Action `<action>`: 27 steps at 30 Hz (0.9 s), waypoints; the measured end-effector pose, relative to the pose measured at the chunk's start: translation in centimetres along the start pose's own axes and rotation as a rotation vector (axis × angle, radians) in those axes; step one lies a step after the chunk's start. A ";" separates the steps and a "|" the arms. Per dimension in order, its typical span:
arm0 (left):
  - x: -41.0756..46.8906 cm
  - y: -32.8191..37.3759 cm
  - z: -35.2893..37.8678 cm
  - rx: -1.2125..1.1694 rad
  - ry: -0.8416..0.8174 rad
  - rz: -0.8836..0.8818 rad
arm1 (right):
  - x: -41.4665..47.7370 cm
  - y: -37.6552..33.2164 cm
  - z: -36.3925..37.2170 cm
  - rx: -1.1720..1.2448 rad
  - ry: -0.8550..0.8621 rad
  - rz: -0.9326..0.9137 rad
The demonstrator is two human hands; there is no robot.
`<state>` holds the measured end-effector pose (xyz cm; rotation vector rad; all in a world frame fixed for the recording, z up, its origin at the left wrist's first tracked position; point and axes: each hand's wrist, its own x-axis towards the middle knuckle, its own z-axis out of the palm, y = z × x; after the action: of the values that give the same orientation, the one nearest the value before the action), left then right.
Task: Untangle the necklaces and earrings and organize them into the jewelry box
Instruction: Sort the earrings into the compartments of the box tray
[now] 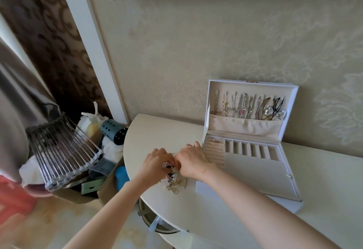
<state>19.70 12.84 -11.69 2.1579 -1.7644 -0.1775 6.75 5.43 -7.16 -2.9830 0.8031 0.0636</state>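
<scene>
A tangled pile of jewelry [173, 182], with gold chains and dark and pink beads, lies on the cream table [157, 130] just left of the jewelry box. My left hand [155, 163] and my right hand [191, 160] meet over the top of the pile, and both pinch pieces of the tangle between curled fingers. The white jewelry box [249, 172] stands open against the wall. Several necklaces [243, 107] and a hair clip hang inside its raised lid. Small earrings [215, 141] sit in the ring-roll section at the tray's far left corner.
A cardboard box [106, 187] full of household items, with a metal roll-up rack [64, 154] and a teal perforated holder [114, 131], stands on the floor left of the table. A curtain hangs at the far left. The table's rounded edge curves past my left forearm.
</scene>
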 end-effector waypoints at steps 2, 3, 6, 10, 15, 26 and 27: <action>0.3 0.4 0.5 0.036 -0.020 0.020 | -0.1 0.2 -0.3 -0.012 -0.014 0.012; 0.4 0.5 0.7 0.049 -0.029 0.020 | -0.2 0.1 -0.5 -0.040 -0.042 0.012; 0.7 0.8 1.1 0.066 -0.030 0.008 | -0.5 -0.2 -0.3 -0.119 -0.115 0.002; 1.0 0.7 1.2 -0.016 0.016 -0.031 | -0.7 -0.2 0.2 -0.101 -0.102 -0.009; 1.3 0.8 0.3 -0.324 0.104 -0.082 | -0.7 0.4 -0.6 0.051 -0.035 -0.034; 2.2 4.1 -1.7 -0.762 0.190 -0.182 | -1.4 3.4 -2.3 0.629 0.153 0.104; 2.3 4.2 -1.7 -0.778 0.190 -0.196 | -1.5 3.7 -2.3 0.664 0.155 0.117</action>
<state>16.82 10.21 -8.41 1.6864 -1.1085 -0.5777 3.68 2.88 -4.96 -2.3317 0.8112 -0.3604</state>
